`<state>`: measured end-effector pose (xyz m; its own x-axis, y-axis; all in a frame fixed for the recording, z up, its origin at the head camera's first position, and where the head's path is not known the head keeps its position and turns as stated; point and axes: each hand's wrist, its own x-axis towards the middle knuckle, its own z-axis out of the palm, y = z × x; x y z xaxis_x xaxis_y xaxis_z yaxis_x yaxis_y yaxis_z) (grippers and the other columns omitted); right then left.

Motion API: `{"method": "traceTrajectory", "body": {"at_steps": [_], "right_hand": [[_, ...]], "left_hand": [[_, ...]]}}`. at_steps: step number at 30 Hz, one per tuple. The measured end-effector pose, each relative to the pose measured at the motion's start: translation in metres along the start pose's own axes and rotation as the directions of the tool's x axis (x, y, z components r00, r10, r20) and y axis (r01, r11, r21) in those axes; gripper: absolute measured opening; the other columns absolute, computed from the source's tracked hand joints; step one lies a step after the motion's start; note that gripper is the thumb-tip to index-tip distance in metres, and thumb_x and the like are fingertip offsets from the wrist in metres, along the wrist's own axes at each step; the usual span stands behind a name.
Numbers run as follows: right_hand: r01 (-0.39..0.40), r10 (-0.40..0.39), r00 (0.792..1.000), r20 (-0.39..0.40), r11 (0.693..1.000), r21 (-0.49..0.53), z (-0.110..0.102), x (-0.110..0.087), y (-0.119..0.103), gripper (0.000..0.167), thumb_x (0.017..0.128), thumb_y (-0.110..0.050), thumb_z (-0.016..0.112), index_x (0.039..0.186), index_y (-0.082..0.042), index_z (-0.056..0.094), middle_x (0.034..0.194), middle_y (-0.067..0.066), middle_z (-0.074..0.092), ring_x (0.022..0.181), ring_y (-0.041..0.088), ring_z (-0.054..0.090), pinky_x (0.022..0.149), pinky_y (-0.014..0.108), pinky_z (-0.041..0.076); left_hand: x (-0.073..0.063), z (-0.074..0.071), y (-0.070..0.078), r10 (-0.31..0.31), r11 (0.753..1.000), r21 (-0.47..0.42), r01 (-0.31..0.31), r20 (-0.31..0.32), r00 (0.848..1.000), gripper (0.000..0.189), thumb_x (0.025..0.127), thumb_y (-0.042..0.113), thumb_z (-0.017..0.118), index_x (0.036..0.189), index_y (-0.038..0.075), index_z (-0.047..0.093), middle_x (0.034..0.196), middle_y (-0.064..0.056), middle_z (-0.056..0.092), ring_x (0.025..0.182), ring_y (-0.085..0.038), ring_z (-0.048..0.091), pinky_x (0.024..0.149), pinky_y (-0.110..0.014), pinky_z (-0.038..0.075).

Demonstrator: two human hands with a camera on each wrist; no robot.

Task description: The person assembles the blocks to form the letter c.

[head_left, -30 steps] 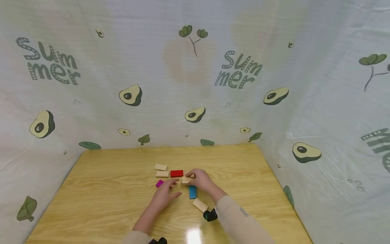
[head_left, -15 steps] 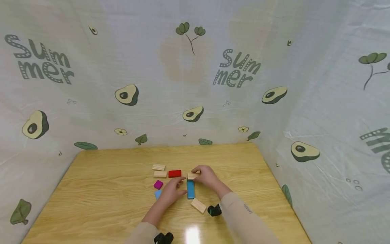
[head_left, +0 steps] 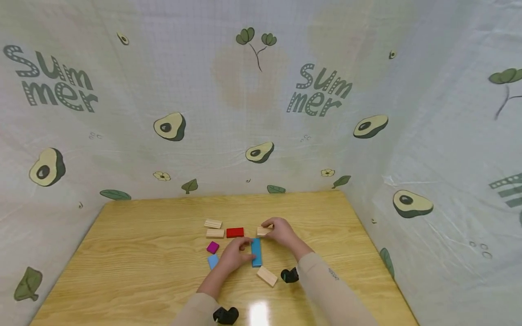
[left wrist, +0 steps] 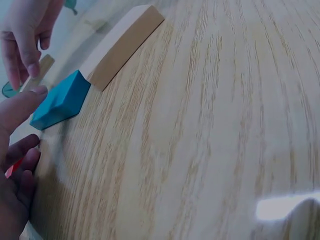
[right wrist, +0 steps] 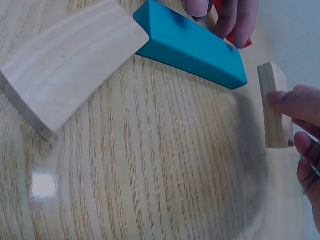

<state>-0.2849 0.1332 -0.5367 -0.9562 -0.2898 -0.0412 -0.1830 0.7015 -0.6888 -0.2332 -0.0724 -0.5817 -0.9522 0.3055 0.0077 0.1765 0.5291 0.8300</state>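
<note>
At the middle of the wood-grained table (head_left: 155, 253), both forearms extend forward from the near side and converge on a blue block (head_left: 256, 252) lying lengthwise away from the person. The right hand (head_left: 281, 231) approaches from the right, its wrist angled inward, and pinches a plain wooden block (head_left: 263, 232) between thumb and fingers, just beyond the blue block's far end; whether this wooden block bears on the table cannot be determined. The left hand (head_left: 234, 256) is positioned along the blue block's left side, thumb nearer the person and forefinger farther off, the two spread apart and loosely bent; the thumb tip lies at the block's edge, contact not being certain. The remaining fingers of that hand are bent beneath. Both sleeves are pale, and a black device (head_left: 226, 316) shows at the left wrist, with a second black unit (head_left: 290, 275) at the right. A nearer wooden block (head_left: 267, 276) lies obliquely, one corner close to the blue block's near end. Left of the gripped piece lies a red block (head_left: 235, 232); a small purple block (head_left: 213, 247) and a light-blue block (head_left: 213, 261) lie left of the left hand.
</note>
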Motion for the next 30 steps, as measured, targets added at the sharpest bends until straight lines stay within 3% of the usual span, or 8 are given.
{"method": "traceTrajectory", "body": {"at_steps": [13, 23, 30], "right_hand": [[-0.007, 0.009, 0.999, 0.036, 0.998, -0.060, 0.006, 0.015, 0.015, 0.031, 0.080, -0.003, 0.079, 0.109, -0.010, 0.072, 0.114, 0.007, 0.066, 0.099, 0.025, 0.058, 0.087, 0.042, 0.049], [0.006, -0.005, 1.000, 0.025, 1.000, -0.028, 0.009, 0.014, 0.017, 0.028, 0.081, 0.002, 0.075, 0.108, -0.007, 0.072, 0.117, 0.011, 0.066, 0.117, 0.033, 0.055, 0.096, 0.047, 0.045], [-0.013, 0.012, 1.000, 0.011, 1.000, 0.008, 0.014, 0.012, 0.017, 0.025, 0.085, -0.004, 0.074, 0.110, -0.008, 0.072, 0.119, 0.011, 0.064, 0.119, 0.033, 0.053, 0.098, 0.048, 0.044]], "left_hand": [[0.000, 0.005, -0.006, 0.054, 0.996, 0.073, -0.053, -0.021, 0.998, 0.048, 0.076, 0.025, 0.086, 0.117, 0.013, 0.066, 0.112, -0.006, 0.058, 0.091, -0.022, 0.052, 0.076, -0.037, 0.047], [-0.003, 0.006, -0.005, 0.053, 0.997, 0.057, -0.052, -0.020, 0.998, 0.048, 0.077, 0.024, 0.085, 0.119, 0.013, 0.065, 0.117, -0.006, 0.057, 0.094, -0.024, 0.052, 0.079, -0.041, 0.047], [-0.003, 0.007, -0.008, 0.052, 0.997, 0.063, -0.051, -0.014, 0.999, 0.048, 0.077, 0.025, 0.085, 0.120, 0.014, 0.065, 0.115, -0.004, 0.057, 0.093, -0.022, 0.050, 0.078, -0.039, 0.044]]}}
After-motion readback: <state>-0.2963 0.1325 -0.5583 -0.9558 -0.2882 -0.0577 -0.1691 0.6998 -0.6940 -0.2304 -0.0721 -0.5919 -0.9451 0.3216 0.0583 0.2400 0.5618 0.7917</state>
